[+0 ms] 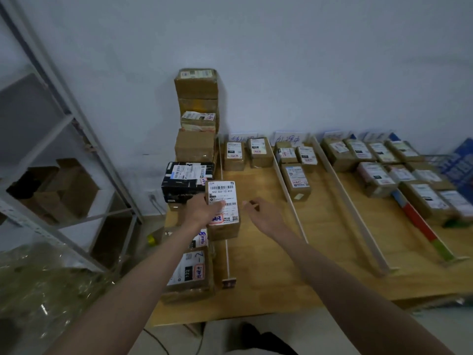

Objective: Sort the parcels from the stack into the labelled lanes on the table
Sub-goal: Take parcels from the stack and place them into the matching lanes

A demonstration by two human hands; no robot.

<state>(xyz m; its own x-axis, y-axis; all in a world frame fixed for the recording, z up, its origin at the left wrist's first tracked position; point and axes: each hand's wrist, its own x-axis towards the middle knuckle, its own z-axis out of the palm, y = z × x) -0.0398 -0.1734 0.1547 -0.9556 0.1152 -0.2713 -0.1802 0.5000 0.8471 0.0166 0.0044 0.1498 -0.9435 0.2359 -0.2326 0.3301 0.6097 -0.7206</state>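
Note:
My left hand (203,210) grips a small brown parcel (225,198) with a white barcode label, held just above the near end of the leftmost lane. My right hand (263,213) hovers open beside it, to the right, fingers apart and holding nothing. The stack of parcels (195,139) rises at the table's left edge against the wall, with a black box (185,181) low in it. More labelled parcels (189,267) lie under my left forearm. Thin white dividers (289,193) split the wooden table (268,265) into lanes with handwritten signs (240,138) at the back.
Two parcels (245,153) sit at the far end of the leftmost lane, three in the second lane (295,172), and several fill the right lanes (384,165). A metal shelf rack (66,155) with cardboard boxes stands on the left. A coloured strip (419,224) lies at the right.

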